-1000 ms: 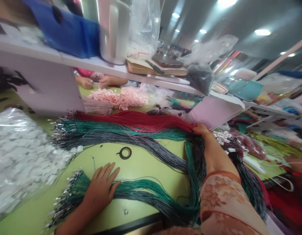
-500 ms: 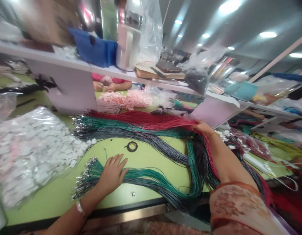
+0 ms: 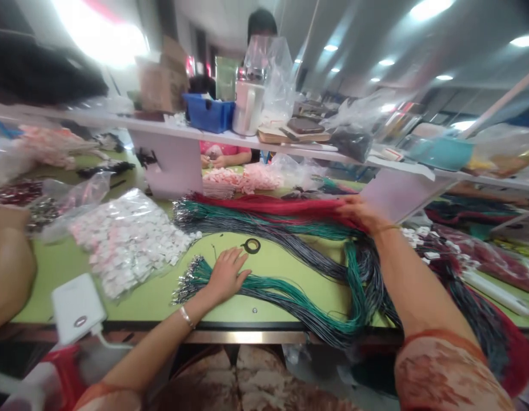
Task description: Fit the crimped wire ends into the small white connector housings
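Note:
My left hand (image 3: 225, 275) lies with fingers stretched out on a bundle of green and grey wires (image 3: 285, 294), whose silvery terminal ends (image 3: 191, 279) fan out at its left. At the right end of a long bundle of red wires (image 3: 264, 204), my right hand (image 3: 359, 214) is closed around the strands; its fingers are blurred. More green wires and grey wires (image 3: 290, 245) run below the red ones, and they bend down in loops at the right. A small black ring-shaped roll, like tape (image 3: 252, 246), sits just beyond my left fingertips.
A clear bag of white connector pieces (image 3: 131, 245) lies left on the green table (image 3: 307, 308). Nearer is a white power bank (image 3: 78, 308) with a cable. A shelf across the back holds a blue bin (image 3: 208, 113) and a mug (image 3: 247, 108). A person's hands (image 3: 221, 160) show beneath it.
My view has turned left and drawn back, so the bag and power bank show more fully. My left hand keeps its place; red strands that hung below my right hand no longer show.

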Tool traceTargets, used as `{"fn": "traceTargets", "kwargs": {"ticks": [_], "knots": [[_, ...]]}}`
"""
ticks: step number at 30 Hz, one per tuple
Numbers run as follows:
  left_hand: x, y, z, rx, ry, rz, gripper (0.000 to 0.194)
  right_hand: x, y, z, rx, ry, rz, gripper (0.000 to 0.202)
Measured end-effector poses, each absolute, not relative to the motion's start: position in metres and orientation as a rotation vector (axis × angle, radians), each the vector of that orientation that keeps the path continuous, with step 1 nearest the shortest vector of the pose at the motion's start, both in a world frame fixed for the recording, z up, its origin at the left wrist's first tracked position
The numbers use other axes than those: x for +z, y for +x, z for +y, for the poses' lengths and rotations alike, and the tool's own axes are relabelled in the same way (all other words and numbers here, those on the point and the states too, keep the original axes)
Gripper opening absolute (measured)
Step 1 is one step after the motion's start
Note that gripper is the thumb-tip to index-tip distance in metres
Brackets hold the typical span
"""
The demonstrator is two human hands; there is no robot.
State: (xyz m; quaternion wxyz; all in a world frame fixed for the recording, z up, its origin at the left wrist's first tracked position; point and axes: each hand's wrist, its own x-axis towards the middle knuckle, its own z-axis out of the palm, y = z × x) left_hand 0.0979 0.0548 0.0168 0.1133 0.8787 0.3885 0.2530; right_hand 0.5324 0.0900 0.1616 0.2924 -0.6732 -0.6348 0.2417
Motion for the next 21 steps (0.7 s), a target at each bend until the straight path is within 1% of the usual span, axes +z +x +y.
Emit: {"fn": "traceTargets", "kwargs": {"ticks": [1, 3, 4, 7, 8, 10, 11, 13, 16, 18, 21], "knots": [[0.023, 0.104, 0.055, 0.779, 2.519, 1.091, 0.041, 0.172, 0.538, 0.08, 0.708, -1.679, -1.623, 0.027], [0.034, 0.126, 0.058, 0.792, 2.341, 0.962, 0.044, 0.186, 0.537, 0.062, 0.877, -1.629, -1.633, 0.033], [0.038, 0.142, 0.059, 0.764, 2.214, 0.901, 0.049, 0.187, 0.53, 0.054, 0.966, -1.636, -1.687, 0.035], [0.042, 0.2, 0.062, 0.615, 1.627, 0.751, 0.067, 0.179, 0.492, 0.036, 1.142, -1.664, -1.954, 0.036], [0.042, 0.22, 0.062, 0.588, 1.394, 0.708, 0.068, 0.173, 0.478, 0.031, 1.178, -1.662, -2.04, 0.035], [0.041, 0.254, 0.063, 0.562, 0.937, 0.654, 0.066, 0.161, 0.457, 0.018, 1.188, -1.646, -2.181, 0.028], [0.042, 0.266, 0.065, 0.62, 0.743, 0.61, 0.063, 0.154, 0.45, 0.011, 1.15, -1.631, -2.257, 0.024], [0.048, 0.278, 0.072, 0.776, 0.452, 0.476, 0.049, 0.139, 0.442, -0.006, 0.984, -1.632, -2.41, 0.017], [0.064, 0.264, 0.097, 0.998, 0.228, 0.381, 0.025, 0.115, 0.438, -0.027, 0.741, -1.728, -2.561, 0.008], [0.075, 0.241, 0.118, 1.157, 0.175, 0.45, 0.02, 0.099, 0.436, -0.032, 0.705, -1.797, -2.619, 0.011], [0.082, 0.204, 0.14, 1.288, 0.269, 0.628, 0.026, 0.088, 0.425, -0.017, 0.781, -1.816, -2.647, 0.03]]}}
